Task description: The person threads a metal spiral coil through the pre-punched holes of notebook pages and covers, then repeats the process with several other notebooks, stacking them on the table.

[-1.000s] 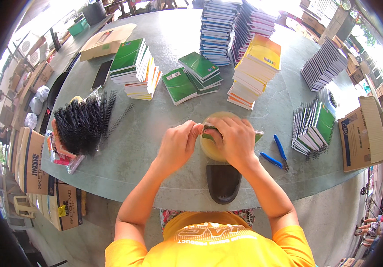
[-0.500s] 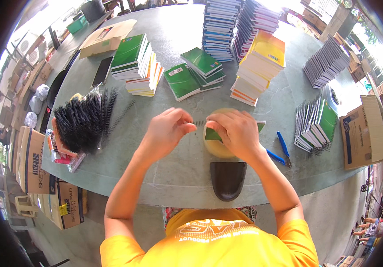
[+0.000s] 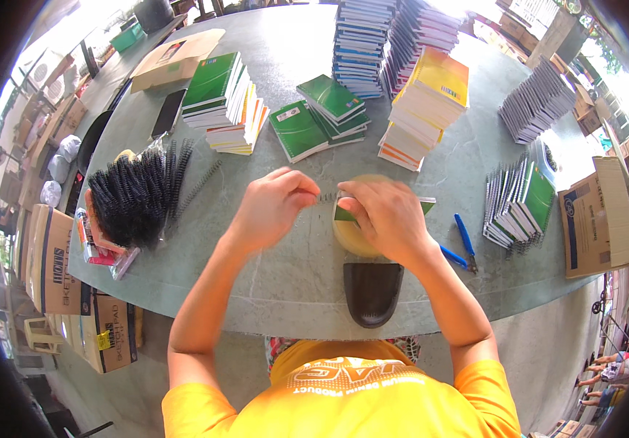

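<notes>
A thin dark spiral wire coil (image 3: 328,197) stretches between my two hands. Its left end meets the pinched fingertips of my left hand (image 3: 272,206), which is raised over the table. My right hand (image 3: 386,212) is closed over a small green notebook (image 3: 427,206), its fingers covering most of the cover and the coil's right end. Beneath the notebook lies a round, yellowish disc-like thing (image 3: 358,244). A dark brown, round-ended piece (image 3: 371,293) rests nearer to me. Blue-handled cutting pliers (image 3: 463,235) lie spread to the right of my right hand.
At the left is a heap of black spiral coils (image 3: 135,197). Beyond my hands stand green notebooks (image 3: 318,117), a yellow-topped stack (image 3: 431,95) and taller stacks. Coil-bound notebooks (image 3: 522,197) and an opened carton (image 3: 599,215) are at the right. A phone (image 3: 169,114) lies far left.
My left hand has turned slightly and its fingertips have drawn closer together at the coil's end. My right hand stays on the notebook, almost unmoved.
</notes>
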